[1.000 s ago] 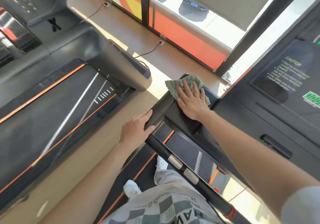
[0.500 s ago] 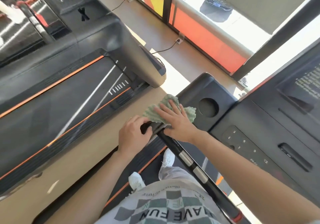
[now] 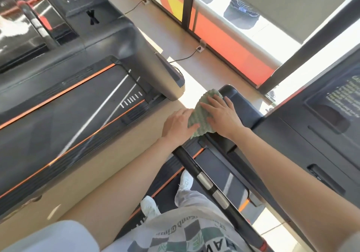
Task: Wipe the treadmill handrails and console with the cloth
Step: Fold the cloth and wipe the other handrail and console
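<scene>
A green waffle-textured cloth [image 3: 197,116] lies on the left wing [image 3: 245,107] of the black treadmill console [image 3: 311,140]. My right hand [image 3: 222,115] presses flat on the cloth, fingers straight and spread. My left hand [image 3: 177,126] curls round the upper end of the black handrail [image 3: 204,179], just left of the cloth. Its thumb rests on the cloth's lower edge and its fingertips are hidden under the cloth. The handrail runs down toward me and carries two silver sensor bands.
A neighbouring treadmill [image 3: 78,119] with orange trim fills the left side, separated by a beige floor strip [image 3: 109,166]. Power cords [image 3: 185,58] run to floor sockets by the window wall. My white shoes [image 3: 186,180] stand on the belt below the handrail.
My right hand has slid the cloth from the handrail's upper end up onto the console's left wing, covering the round cup recess. My left hand stays at the handrail's end.
</scene>
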The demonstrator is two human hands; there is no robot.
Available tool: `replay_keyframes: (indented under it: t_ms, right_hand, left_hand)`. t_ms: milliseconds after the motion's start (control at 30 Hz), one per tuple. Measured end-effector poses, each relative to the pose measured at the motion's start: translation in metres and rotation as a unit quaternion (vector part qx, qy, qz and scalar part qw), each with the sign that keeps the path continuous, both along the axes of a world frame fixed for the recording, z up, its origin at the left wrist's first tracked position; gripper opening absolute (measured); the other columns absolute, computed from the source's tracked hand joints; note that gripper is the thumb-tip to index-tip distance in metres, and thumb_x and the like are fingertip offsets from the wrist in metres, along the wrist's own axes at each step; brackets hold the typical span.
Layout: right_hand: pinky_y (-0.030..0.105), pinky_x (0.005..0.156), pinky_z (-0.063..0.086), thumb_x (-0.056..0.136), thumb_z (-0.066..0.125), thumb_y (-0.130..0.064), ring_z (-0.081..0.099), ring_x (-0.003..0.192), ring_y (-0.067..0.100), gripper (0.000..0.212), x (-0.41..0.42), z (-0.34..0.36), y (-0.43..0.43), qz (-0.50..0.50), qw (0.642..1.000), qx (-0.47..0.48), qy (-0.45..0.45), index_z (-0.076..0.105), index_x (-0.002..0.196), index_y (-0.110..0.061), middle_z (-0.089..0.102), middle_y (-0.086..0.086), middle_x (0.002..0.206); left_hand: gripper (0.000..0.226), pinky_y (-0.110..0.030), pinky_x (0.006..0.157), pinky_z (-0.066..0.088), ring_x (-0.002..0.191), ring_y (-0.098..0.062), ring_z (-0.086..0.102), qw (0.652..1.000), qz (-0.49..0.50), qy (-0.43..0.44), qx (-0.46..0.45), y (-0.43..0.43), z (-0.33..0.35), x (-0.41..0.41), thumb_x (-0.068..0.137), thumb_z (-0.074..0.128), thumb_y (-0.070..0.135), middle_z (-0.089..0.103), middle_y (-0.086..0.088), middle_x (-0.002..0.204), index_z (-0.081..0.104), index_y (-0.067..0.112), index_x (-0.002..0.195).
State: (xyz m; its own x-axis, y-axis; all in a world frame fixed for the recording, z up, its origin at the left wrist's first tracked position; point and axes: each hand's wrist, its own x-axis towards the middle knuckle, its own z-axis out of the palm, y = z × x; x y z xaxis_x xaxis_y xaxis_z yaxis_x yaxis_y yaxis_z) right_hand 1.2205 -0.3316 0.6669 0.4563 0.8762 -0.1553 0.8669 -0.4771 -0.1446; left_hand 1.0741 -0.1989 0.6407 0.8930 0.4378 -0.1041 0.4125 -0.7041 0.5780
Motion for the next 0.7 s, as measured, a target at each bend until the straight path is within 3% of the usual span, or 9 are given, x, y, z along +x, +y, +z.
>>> replay_keyframes:
  t_ms: [133,200,400,567,700]
  right_hand:
    - [0.054,0.111,0.040,0.087,0.070,-0.017,0.044,0.140,0.030,0.055,-0.005,-0.009,-0.001,0.023,0.997,0.070,0.038,0.056,0.140,-0.018,0.056,0.003,0.145]
    - [0.054,0.113,0.038,0.087,0.072,-0.020,0.043,0.141,0.030,0.057,-0.006,-0.015,-0.003,0.025,0.996,0.070,0.044,0.055,0.141,-0.018,0.054,0.002,0.146]
    - [0.052,0.117,0.015,0.083,0.064,-0.061,0.026,0.145,0.025,0.074,-0.017,-0.006,0.004,0.050,0.998,-0.034,-0.014,0.038,0.149,-0.040,0.037,-0.008,0.156]
    - [0.052,0.122,0.013,0.077,0.072,-0.061,0.027,0.147,0.025,0.088,-0.041,-0.007,0.020,0.105,0.993,-0.056,-0.011,0.036,0.152,-0.033,0.039,-0.002,0.156]
    - [0.049,0.120,0.024,0.072,0.082,-0.049,0.041,0.140,0.029,0.086,-0.068,-0.016,0.032,0.173,0.984,-0.037,0.001,0.047,0.146,-0.026,0.052,0.004,0.144]
  left_hand:
    - [0.066,-0.047,0.103,0.052,0.129,-0.022,0.057,0.998,-0.047,-0.008,-0.030,0.000,-0.003,0.010,0.094,0.064,0.050,0.053,0.002,0.150,0.042,0.026,0.152]
    - [0.068,-0.046,0.103,0.052,0.130,-0.022,0.058,0.998,-0.051,-0.006,-0.042,0.000,-0.003,0.005,0.095,0.063,0.049,0.052,0.003,0.153,0.039,0.027,0.155]
    - [0.068,-0.038,0.099,0.053,0.125,-0.018,0.061,0.999,-0.016,-0.011,-0.039,0.005,-0.002,-0.041,0.090,0.072,0.045,0.052,0.011,0.151,0.047,0.027,0.151]
    - [0.069,-0.035,0.091,0.054,0.118,-0.016,0.065,0.999,0.038,0.003,-0.038,0.009,-0.002,-0.099,0.085,0.077,0.048,0.058,0.014,0.145,0.053,0.030,0.147]
    - [0.068,-0.036,0.089,0.056,0.116,-0.016,0.067,0.996,0.082,-0.008,-0.020,0.008,-0.005,-0.144,0.080,0.081,0.048,0.061,0.013,0.141,0.059,0.028,0.142]
